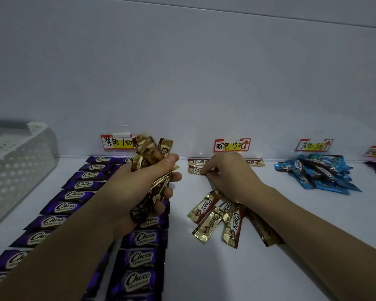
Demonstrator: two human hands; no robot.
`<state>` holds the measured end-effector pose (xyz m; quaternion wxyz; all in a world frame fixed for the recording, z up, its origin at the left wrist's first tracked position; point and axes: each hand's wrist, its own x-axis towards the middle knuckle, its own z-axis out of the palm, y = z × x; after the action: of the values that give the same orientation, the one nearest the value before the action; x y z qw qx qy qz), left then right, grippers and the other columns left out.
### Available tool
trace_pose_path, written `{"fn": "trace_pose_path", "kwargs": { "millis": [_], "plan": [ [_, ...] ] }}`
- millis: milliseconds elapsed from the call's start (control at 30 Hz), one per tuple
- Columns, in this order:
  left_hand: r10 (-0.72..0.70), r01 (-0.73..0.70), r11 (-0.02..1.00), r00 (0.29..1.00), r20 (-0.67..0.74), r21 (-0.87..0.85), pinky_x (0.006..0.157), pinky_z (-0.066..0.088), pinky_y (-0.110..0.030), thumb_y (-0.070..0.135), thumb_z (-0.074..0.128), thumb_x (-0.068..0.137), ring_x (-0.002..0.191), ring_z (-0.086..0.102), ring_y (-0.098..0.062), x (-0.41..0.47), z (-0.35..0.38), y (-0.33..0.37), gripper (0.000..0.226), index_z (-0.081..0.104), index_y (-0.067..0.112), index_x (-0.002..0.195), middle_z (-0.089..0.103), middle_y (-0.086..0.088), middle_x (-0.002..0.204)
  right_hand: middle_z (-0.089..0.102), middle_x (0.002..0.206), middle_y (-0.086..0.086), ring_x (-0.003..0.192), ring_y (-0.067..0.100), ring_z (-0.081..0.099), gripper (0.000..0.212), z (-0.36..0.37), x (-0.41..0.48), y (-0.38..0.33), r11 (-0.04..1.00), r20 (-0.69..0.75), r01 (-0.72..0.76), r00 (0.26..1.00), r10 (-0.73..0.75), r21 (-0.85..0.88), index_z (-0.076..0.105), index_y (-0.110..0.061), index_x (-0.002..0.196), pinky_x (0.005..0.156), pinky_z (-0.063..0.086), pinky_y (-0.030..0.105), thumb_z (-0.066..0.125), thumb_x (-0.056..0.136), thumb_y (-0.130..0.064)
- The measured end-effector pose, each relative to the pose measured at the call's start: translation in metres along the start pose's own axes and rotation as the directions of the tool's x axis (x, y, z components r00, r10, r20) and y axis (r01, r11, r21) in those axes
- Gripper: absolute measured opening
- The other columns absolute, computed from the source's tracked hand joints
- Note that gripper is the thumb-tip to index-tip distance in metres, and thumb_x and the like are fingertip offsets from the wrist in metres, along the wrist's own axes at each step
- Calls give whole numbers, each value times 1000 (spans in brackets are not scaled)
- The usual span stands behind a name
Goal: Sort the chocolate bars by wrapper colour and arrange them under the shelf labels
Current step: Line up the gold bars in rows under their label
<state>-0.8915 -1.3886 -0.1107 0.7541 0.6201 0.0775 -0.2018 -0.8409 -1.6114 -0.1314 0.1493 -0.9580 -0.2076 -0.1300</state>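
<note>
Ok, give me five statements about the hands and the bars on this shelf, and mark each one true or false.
1. The left hand holds a bunch of gold-brown bars above the shelf. True.
2. The purple bars lie in a jumbled heap. False: they lie in neat columns below the purple label.
3. The blue bars lie in a loose pile below the blue label. True.
4. The right hand holds nothing, well above the shelf. False: its fingers pinch a single gold-brown bar lying below the brown label.
5. The white basket stands at the right end. False: it stands at the left.
</note>
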Motion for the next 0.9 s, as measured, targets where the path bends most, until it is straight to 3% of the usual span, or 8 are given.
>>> {"fn": "trace_pose_path", "kwargs": {
  "millis": [233, 333, 433, 533, 600, 733, 833, 900],
  "plan": [
    [47, -40, 996, 995, 85, -83, 40, 43, -23, 43, 83, 50, 54, 59, -15, -14, 6, 0, 59, 76, 23, 105, 75, -10, 96, 72, 108, -6, 98, 14, 62, 21, -2, -3, -4, 997, -85, 50, 995, -55, -58, 77, -26, 111, 82, 53, 31, 62, 96, -21],
    [-6, 21, 988, 995, 98, -152, 37, 39, -19, 29, 71, 62, 52, 56, -15, -23, 17, 6, 49, 73, 19, 111, 71, -11, 91, 72, 104, -10, 89, 6, 63, 20, -25, -8, -23, 927, -176, 48, 984, 20, 373, 73, -25, 115, 75, 50, 17, 60, 99, -23],
    [-28, 68, 982, 976, 218, -178, 41, 42, -22, 25, 85, 57, 61, 60, -16, -32, 20, 4, 51, 78, 14, 106, 72, -13, 96, 72, 109, -4, 95, 12, 67, 25, -48, -17, -48, 646, -57, 29, 998, 22, 763, 68, -22, 124, 69, 51, 16, 55, 102, -21],
    [-57, 92, 989, 961, 271, -117, 44, 46, -27, 22, 90, 46, 67, 63, -20, -33, 25, 3, 55, 79, 8, 98, 71, -16, 97, 74, 101, -3, 92, 15, 69, 20, -43, -19, -57, 681, -69, 80, 997, -43, 728, 74, -19, 115, 74, 58, 27, 65, 97, -15],
    [-49, 95, 977, 971, 234, -189, 42, 49, -30, 30, 86, 58, 61, 65, -26, -36, 30, 7, 49, 75, -2, 95, 70, -19, 87, 75, 93, -5, 91, 15, 69, 14, -39, -19, -54, 712, -82, 80, 996, -31, 697, 78, -19, 103, 80, 60, 34, 70, 93, -12],
    [-61, 210, 885, 937, 345, -415, 52, 44, -28, 69, 53, 85, 73, 58, -26, -43, 26, 6, 78, 73, -2, 109, 65, -18, 94, 74, 89, -3, 90, 15, 69, 13, -43, -24, -50, 653, -109, 118, 993, -54, 748, 77, -15, 99, 77, 61, 35, 69, 92, -7],
    [-96, 270, 869, 914, 394, -415, 48, 45, -26, 41, 61, 87, 71, 56, -21, -36, 25, -1, 49, 74, -2, 106, 61, -17, 97, 73, 92, -2, 91, 19, 68, 14, -49, -27, -52, 656, -212, 206, 975, -72, 726, 74, -16, 101, 74, 60, 44, 66, 94, -5],
    [-89, 268, 868, 912, 401, -417, 47, 47, -26, 24, 66, 83, 70, 58, -21, -32, 30, -2, 39, 72, 1, 114, 61, -19, 105, 72, 94, 1, 89, 19, 69, 16, -57, -26, -49, 633, -297, 246, 954, -27, 734, 70, -13, 104, 73, 59, 36, 62, 96, -3]
  ]
}}
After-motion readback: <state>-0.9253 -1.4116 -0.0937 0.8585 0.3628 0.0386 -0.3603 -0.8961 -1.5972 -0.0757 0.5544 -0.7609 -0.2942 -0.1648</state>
